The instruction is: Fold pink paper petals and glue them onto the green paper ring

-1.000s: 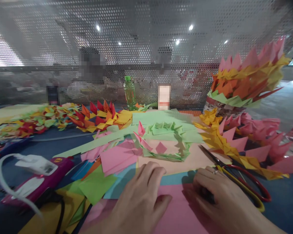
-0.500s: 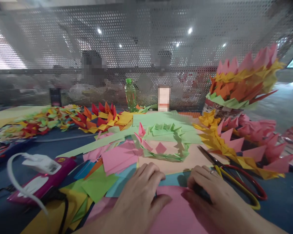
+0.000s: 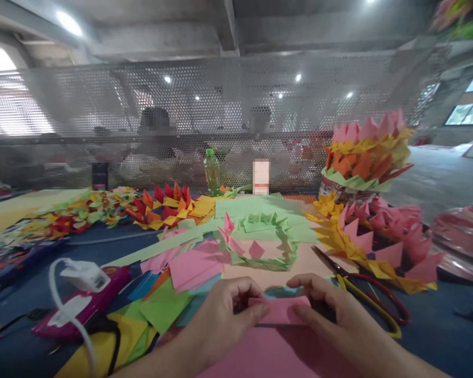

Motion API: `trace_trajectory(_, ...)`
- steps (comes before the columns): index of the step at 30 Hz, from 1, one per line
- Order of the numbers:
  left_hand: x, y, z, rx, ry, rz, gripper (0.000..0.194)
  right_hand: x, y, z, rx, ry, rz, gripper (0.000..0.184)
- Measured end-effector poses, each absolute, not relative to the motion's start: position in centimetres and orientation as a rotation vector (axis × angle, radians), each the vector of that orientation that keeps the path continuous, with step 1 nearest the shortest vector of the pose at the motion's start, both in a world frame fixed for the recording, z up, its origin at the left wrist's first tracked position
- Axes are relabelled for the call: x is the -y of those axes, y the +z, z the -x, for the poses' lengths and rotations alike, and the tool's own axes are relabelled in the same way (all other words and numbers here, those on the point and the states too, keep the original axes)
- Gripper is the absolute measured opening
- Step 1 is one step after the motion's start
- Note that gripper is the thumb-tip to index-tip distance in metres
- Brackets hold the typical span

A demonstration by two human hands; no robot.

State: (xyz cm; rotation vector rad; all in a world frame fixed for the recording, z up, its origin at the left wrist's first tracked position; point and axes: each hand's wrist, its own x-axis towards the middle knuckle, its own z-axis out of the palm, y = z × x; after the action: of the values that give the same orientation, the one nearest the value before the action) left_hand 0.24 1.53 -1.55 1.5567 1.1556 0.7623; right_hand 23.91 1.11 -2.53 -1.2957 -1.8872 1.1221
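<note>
Between the left hand (image 3: 216, 323) and right hand (image 3: 335, 307), both pinching it, a small pink paper (image 3: 280, 311) looks only partly folded. Beyond them, the green ring (image 3: 276, 265) bears pink points (image 3: 228, 226) only toward its left; loose pink sheets (image 3: 195, 268) lie beside it.

Both bare hands — left (image 3: 230, 310) and right (image 3: 325, 302) — face each other, thumbs toward the middle, fingers curled; the right fingertips are perhaps partly hidden.

pink strip (image 3: 281, 311) | bottle (image 3: 212, 173): green cap | scissors (image 3: 362, 283): red and yellow handles | power strip (image 3: 82, 304): magenta, white
</note>
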Motion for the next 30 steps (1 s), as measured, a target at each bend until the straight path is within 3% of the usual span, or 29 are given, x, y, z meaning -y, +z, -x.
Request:
trace_trajectory(16,-2.19,-1.58,-0.12,-1.058,0.799,-1.419,0.045,-1.43,-1.87,-23.32,1.756,1.251,1.238,0.045)
trace_trajectory(30,-2.11,-1.12,-0.26,-1.059,0.789,-1.397,0.048,-1.17,-1.56,-23.32,1.762,1.213,1.254,0.038)
